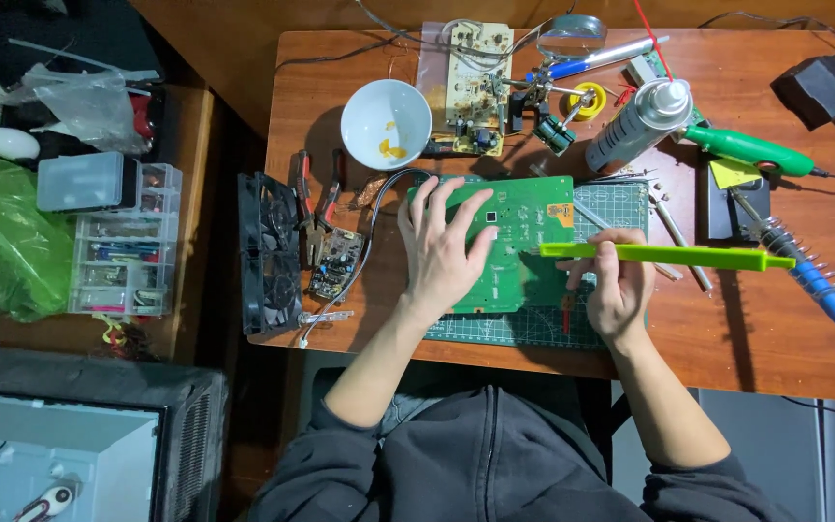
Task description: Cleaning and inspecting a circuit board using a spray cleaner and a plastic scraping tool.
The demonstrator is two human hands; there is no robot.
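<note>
Left hand (442, 246) flat on the green circuit board (514, 242) (glossy), right hand (619, 285) gripping a long lime plastic tool (669, 255).

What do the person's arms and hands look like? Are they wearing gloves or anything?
No gloves: the left hand and right hand are both bare, with no rings or watch showing. The person wears a dark grey top with a seam or zip down the front. Its sleeves are bunched up near the elbows, so both forearms are uncovered.
</note>
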